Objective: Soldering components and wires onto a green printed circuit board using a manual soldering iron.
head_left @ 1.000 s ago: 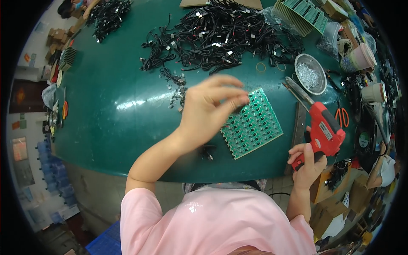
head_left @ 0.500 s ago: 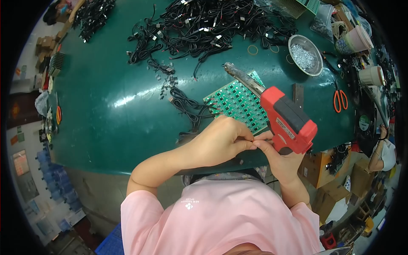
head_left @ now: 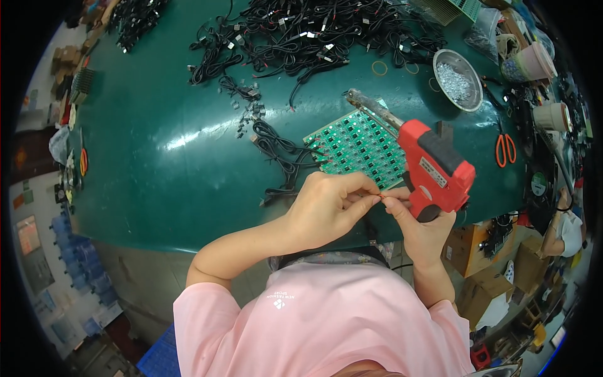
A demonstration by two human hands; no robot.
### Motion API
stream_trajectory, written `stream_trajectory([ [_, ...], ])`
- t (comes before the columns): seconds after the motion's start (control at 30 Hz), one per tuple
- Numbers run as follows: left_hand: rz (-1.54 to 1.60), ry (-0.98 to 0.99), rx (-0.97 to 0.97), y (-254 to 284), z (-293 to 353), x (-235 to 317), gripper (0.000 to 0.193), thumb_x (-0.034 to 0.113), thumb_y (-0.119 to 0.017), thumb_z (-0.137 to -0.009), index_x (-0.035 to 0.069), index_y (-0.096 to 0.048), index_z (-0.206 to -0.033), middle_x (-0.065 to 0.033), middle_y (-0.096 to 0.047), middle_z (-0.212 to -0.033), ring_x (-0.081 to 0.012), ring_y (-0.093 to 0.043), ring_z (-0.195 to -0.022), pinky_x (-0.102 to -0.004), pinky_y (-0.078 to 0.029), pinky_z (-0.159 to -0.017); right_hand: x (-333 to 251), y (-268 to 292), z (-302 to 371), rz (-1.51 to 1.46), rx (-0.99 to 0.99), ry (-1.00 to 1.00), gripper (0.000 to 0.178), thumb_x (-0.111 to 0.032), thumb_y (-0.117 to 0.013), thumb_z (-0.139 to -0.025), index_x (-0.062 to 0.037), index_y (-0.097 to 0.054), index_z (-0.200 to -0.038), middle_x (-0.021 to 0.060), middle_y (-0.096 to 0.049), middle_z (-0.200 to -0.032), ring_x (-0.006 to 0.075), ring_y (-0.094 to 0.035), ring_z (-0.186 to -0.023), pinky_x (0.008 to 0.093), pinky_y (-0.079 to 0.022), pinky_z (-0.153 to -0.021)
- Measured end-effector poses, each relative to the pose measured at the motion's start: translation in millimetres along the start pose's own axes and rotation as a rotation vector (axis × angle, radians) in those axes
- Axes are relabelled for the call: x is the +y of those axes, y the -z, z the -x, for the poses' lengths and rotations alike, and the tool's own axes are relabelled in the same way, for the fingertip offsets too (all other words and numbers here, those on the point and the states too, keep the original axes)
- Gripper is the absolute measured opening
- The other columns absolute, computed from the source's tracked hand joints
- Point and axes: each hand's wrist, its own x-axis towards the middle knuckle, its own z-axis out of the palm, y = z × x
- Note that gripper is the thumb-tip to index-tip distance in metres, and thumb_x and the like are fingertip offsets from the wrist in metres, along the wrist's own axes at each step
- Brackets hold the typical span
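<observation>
My left hand [head_left: 330, 204] and my right hand [head_left: 419, 231] meet at the table's near edge, fingertips pinching a thin reddish wire end [head_left: 381, 196] between them. A dark cable [head_left: 372, 231] with a small metal plug hangs just below them. In my right hand there is also a red and black soldering gun [head_left: 433, 163], its long metal nozzle pointing up and left. Under that nozzle lies a green circuit board panel [head_left: 357, 146] with rows of small parts. Several black cables [head_left: 279, 154] reach its left edge by red wire ends.
A big heap of black cables [head_left: 295, 31] covers the far side. Small metal pieces [head_left: 248, 118] lie left of the board. At the right are a metal bowl [head_left: 476, 81] of shiny bits, orange-handled scissors [head_left: 505, 149] and a white tub [head_left: 553, 117]. Another person's arm [head_left: 553, 229] shows far right.
Both hands and the soldering gun have shifted slightly right. The reddish wire end now shows between the fingertips, and the plug of the hanging cable shows below them.
</observation>
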Motion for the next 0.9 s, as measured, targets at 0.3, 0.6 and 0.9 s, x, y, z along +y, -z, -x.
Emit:
stream_trajectory([
  [0.3, 0.063, -0.08, 0.068, -4.9, 4.0, -5.4, 0.008, 0.002, -0.065, -0.084, -0.003, -0.066, -0.09, -0.0132, -0.07, -0.08, -0.0196, -0.071, -0.074, -0.0267, -0.058, -0.067, -2.3, -5.6, 0.7, 0.017, 0.014, 0.015, 0.02, 0.01, -0.069, -0.075, 0.0053, -0.063, -0.094, 0.0063, -0.068, -0.083, 0.0078, -0.062, -0.069, 0.0198, -0.05, -0.059],
  [0.6, 0.313, 0.324, -0.147, 5.1, -0.8, -6.3, 0.013, 0.009, -0.068, -0.086, -0.003, -0.067, -0.091, -0.0052, -0.069, -0.079, -0.0051, -0.063, -0.067, -0.0191, -0.051, -0.06, -5.1, -9.3, 0.0, 0.097, 0.062, 0.033, 0.022, 0.008, -0.071, -0.075, 0.0043, -0.064, -0.095, 0.0068, -0.069, -0.085, 0.007, -0.062, -0.067, 0.0197, -0.048, -0.058],
  [0.9, 0.007, -0.115, 0.064, -7.8, 5.8, -18.6, 0.009, 0.006, -0.067, -0.084, -0.002, -0.068, -0.087, -0.0061, -0.068, -0.07, -0.0054, -0.063, -0.06, -0.0189, -0.05, -0.053, -4.4, -6.3, 0.1, 0.102, -0.015, -0.005, 0.033, 0.012, -0.069, -0.074, 0.0067, -0.059, -0.105, 0.0082, -0.068, -0.083, 0.0084, -0.061, -0.07, 0.02, -0.049, -0.062],
])
